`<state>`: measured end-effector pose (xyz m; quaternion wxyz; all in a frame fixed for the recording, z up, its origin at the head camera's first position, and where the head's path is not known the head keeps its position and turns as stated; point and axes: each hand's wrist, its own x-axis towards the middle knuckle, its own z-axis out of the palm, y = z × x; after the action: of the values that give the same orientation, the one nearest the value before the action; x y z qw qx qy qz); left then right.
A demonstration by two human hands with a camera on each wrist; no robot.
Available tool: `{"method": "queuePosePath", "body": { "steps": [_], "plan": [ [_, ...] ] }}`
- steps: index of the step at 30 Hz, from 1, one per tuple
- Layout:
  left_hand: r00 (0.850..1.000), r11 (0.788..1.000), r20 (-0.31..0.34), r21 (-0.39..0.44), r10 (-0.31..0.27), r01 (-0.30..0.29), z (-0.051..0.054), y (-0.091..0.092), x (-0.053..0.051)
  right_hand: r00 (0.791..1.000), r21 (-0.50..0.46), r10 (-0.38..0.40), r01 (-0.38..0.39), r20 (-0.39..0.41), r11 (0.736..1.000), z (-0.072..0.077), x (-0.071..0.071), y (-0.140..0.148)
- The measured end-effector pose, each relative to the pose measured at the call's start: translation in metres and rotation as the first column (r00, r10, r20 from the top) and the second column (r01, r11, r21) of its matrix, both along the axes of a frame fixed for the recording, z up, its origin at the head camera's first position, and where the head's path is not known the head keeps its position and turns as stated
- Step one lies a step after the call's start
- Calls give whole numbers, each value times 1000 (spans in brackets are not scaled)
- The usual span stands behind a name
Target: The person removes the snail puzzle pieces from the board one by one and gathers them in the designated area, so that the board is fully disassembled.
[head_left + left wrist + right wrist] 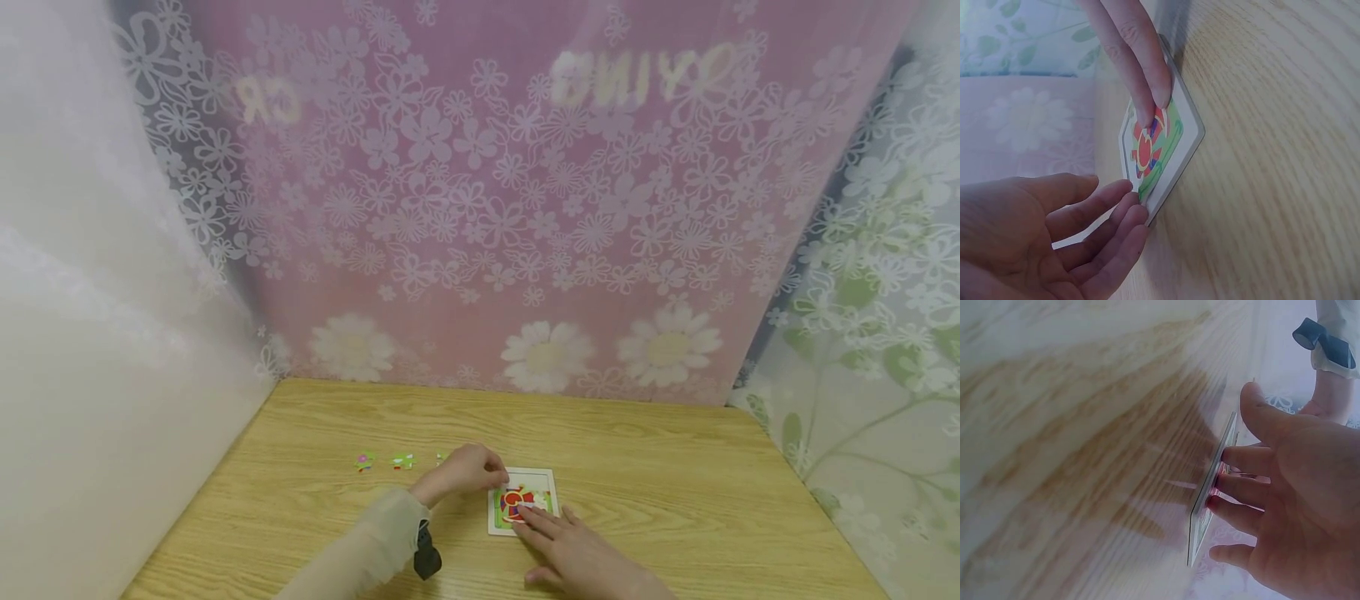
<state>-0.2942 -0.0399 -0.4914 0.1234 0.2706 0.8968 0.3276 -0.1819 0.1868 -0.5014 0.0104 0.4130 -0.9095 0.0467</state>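
Three loose pieces point(402, 461) are laid on the surface point(675, 483) to the left of the puzzle tray point(534, 478) — the one nearest the tray is partly hidden by the left hand point(463, 469). That hand is held at the tray's far left corner, its fingers loosely bent, thumb and index apart. Across the tray's near right corner the right hand point(573, 554) is stretched, fingers nearly straight — its fingertips are rested on the red and green picture point(513, 497) inside the tray.
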Motion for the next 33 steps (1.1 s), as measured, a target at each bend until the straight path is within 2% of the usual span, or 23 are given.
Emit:
{"method": "queuePosePath", "body": {
  "steps": [5, 10, 15, 27, 33],
  "plan": [
    [999, 999, -35, -40, -1, 0, 1, 3, 3, 1000, -9, -3, 3, 23, 1000, 1, -1, 0],
    [999, 998, -38, -55, -2, 0, 3, 4, 5, 999, -15, -10, 11, 32, 1000, 1, -1, 0],
    [999, 997, -50, -74, 2, -6, 0, 5, 5, 999, -21, -13, 14, 39, 1000, 3, -1, -1],
    [997, 1000, -79, -20, -10, 8, -13, 7, 2, 1000, -27, 12, -13, -7, 1000, 1, -2, 0],
    [997, 1000, -82, -11, -1, 0, -11, 8, 1, 1000, -33, 19, -18, 6, 999, 5, -1, 0]
  ]
}}
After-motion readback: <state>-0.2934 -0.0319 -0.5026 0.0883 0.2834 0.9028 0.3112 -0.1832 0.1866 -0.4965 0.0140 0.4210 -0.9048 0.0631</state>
